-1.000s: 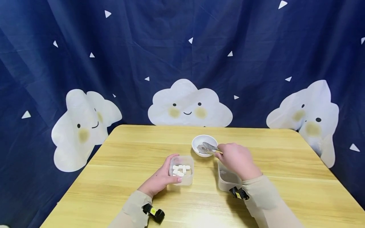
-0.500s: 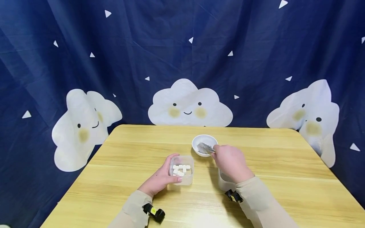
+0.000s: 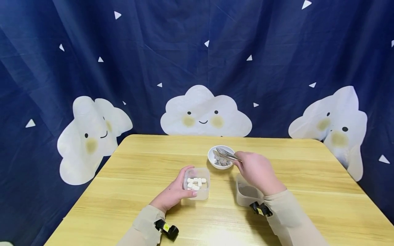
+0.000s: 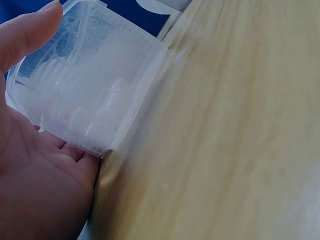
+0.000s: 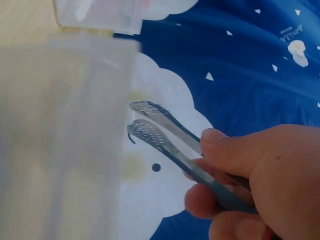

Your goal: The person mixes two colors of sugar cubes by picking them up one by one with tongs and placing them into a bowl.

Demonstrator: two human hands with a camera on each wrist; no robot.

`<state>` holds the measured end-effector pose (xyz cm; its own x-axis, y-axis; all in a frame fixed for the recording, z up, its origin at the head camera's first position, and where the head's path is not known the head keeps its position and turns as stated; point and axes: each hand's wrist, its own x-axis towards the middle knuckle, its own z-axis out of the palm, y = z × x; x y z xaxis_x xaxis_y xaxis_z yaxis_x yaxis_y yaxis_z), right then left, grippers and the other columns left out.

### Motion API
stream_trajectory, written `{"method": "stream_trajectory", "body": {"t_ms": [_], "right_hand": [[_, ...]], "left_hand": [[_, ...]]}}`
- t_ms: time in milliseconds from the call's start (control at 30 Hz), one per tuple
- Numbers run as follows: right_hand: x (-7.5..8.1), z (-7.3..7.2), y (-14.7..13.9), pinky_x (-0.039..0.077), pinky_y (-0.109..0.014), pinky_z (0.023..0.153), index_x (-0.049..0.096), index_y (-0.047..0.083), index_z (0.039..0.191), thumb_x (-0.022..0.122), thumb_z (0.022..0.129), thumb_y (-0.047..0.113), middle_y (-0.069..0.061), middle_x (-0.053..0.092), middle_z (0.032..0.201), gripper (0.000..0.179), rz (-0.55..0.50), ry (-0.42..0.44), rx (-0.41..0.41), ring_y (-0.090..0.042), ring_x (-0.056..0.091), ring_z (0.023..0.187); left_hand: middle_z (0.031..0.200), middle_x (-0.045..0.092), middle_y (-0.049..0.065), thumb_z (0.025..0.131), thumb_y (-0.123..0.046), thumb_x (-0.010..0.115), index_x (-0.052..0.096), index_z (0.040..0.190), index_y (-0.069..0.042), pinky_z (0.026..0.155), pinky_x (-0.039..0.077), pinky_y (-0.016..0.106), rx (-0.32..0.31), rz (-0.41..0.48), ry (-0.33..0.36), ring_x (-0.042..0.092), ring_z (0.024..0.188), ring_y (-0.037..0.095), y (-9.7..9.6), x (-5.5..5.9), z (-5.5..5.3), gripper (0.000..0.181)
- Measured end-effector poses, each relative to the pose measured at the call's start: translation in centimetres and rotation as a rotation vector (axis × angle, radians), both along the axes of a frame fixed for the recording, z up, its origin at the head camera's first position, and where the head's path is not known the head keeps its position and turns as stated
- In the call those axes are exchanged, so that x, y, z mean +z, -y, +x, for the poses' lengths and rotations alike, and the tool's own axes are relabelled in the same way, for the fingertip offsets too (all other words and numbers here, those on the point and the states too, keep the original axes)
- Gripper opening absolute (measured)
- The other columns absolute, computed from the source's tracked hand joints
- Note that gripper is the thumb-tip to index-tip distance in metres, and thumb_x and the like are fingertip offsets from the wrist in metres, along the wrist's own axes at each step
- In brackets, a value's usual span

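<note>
My left hand [image 3: 174,193] grips a clear square plastic container [image 3: 204,194] on the table, thumb at the near side and fingers round the far left. Several small white blocks [image 3: 195,183] lie inside it. My right hand [image 3: 257,171] holds metal tongs [image 5: 175,155] between thumb and fingers. Their perforated tips are spread apart, and a bare gap shows between them in the right wrist view. In the head view these tips overlap the white bowl [image 3: 212,163], where small whitish and greyish cubes [image 3: 222,163] lie.
A second clear plastic container [image 3: 246,200] stands under my right forearm, partly covered by it. All stand on the wooden table [image 3: 138,157]. Behind its far edge hangs a dark blue curtain [image 3: 178,61] with clouds.
The tongs dipped lower in the bowl with their tips closer together, then rose and spread. My right hand went left and came back right. My left hand stays put.
</note>
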<state>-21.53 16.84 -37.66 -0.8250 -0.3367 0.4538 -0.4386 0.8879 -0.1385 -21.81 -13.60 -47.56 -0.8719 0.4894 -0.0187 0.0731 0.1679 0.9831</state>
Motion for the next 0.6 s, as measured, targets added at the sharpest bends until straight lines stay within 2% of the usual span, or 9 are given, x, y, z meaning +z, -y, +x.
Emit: {"method": "stream_trajectory", "body": {"t_ms": [100,267,367,600], "right_hand": [[0.2,-0.1,-0.5,0.049,-0.043,0.05,0.069,0.012,0.098,0.074,0.093,0.02,-0.003,0.068,0.081,0.01,-0.013,-0.024,-0.01,-0.02,0.062,0.063],[0.1,-0.3,-1.1,0.054,-0.05,0.057,0.07,0.009,0.115,0.072,0.094,0.019,-0.01,0.074,0.098,0.023,-0.019,-0.029,-0.042,-0.03,0.071,0.079],[-0.1,-0.4,-1.5,0.055,-0.051,0.06,0.07,0.01,0.118,0.071,0.095,0.019,-0.011,0.074,0.103,0.025,-0.014,-0.018,-0.033,-0.032,0.071,0.083],[-0.1,-0.5,-2.5,0.057,-0.052,0.068,0.071,0.01,0.121,0.071,0.095,0.02,-0.01,0.074,0.111,0.028,-0.017,-0.056,0.008,-0.031,0.072,0.092]], "left_hand": [[0.152,0.037,0.016,0.085,-0.01,0.077,0.018,0.159,-0.02,0.099,0.049,0.036,-0.003,0.01,0.006,0.06,0.115,0.029,-0.1,0.0,-0.1,0.095],[0.152,0.038,0.018,0.085,-0.01,0.076,0.018,0.159,-0.02,0.096,0.052,0.036,-0.003,0.033,0.014,0.062,0.113,0.031,0.0,0.0,0.1,0.095],[0.151,0.039,0.018,0.084,-0.01,0.077,0.018,0.159,-0.02,0.095,0.052,0.035,-0.011,0.042,0.022,0.062,0.113,0.03,0.0,-0.1,0.2,0.095],[0.15,0.04,0.019,0.086,-0.009,0.076,0.017,0.159,-0.019,0.096,0.052,0.036,-0.019,0.045,0.014,0.063,0.112,0.03,0.0,-0.2,0.0,0.095]]}}
